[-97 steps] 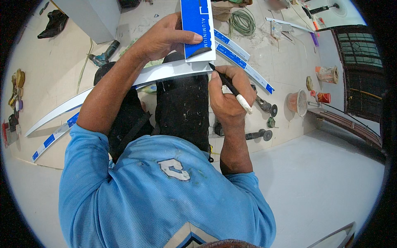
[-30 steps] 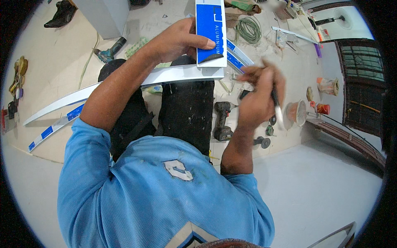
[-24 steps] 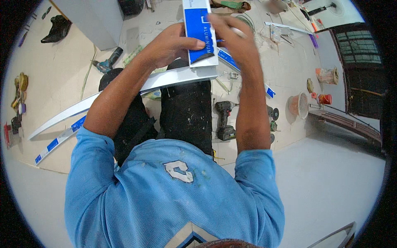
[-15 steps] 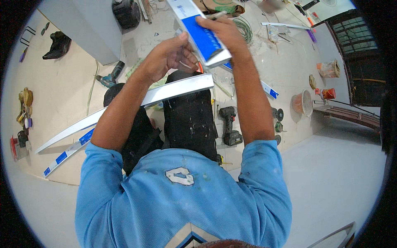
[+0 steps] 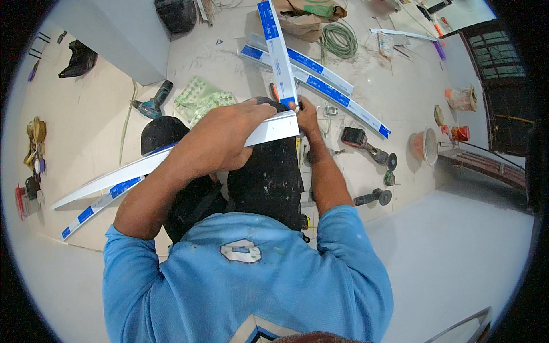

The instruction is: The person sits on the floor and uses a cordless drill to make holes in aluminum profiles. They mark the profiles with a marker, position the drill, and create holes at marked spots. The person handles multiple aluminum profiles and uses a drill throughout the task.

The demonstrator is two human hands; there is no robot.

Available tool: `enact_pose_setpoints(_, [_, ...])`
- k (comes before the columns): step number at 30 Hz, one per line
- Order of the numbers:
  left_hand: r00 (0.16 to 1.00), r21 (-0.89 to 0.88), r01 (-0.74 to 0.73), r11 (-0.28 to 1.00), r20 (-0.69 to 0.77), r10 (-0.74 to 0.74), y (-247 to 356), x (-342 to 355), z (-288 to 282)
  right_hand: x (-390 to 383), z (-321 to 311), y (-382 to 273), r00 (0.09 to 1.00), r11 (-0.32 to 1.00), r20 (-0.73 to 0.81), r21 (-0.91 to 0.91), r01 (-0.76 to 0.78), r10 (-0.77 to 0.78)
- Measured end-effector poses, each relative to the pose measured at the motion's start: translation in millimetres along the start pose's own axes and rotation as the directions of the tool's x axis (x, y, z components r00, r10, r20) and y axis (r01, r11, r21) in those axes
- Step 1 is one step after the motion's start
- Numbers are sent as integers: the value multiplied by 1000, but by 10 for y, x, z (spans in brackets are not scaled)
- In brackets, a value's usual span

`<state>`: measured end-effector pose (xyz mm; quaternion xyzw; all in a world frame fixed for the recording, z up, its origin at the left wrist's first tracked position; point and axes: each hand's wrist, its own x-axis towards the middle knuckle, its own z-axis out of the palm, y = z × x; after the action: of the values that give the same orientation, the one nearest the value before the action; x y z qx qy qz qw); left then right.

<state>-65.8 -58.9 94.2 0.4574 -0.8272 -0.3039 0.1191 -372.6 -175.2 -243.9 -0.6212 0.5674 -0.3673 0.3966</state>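
A long white metal profile [image 5: 273,129] lies across my knees, its squared end over my right knee. My left hand [image 5: 226,134] is closed over it close to that end, fingers on top and thumb along the near side. A second white profile with blue film [image 5: 278,60] stretches away from me, its near end meeting the first one's end at an angle. My right hand [image 5: 307,117] is closed at this meeting corner, gripping the second profile's near end; its fingertips are partly hidden.
Blue-and-white profiles [image 5: 337,96] lie on the floor ahead. At right are a cordless grinder [image 5: 366,147], another grinder [image 5: 374,198] and a bucket [image 5: 423,146]. A drill [image 5: 153,102] and green patterned plastic [image 5: 203,98] lie left; coiled hose [image 5: 338,40] is farther off.
My right hand has come down and nearer, bringing the blue-filmed profile's end to the white profile's end. My left hand has lowered from the air onto the white profile.
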Motion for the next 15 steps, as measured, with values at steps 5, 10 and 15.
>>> enact_pose_setpoints(5, [999, 102, 34, 994, -35, -31, -38, -55, -31, -207, 379, 470, 1000, 999, 27, 46, 2, -4])
enact_pose_setpoints(10, [976, 130, 212, 969, 20, -216, -64, -99, -63, -402, 537, 895, 998, 982, 63, -187, 23, -12])
enact_pose_setpoints(15, [989, 97, 151, 984, -9, -150, -107, -110, -73, -487, 390, 1502, 987, 984, 2, -83, -159, 160])
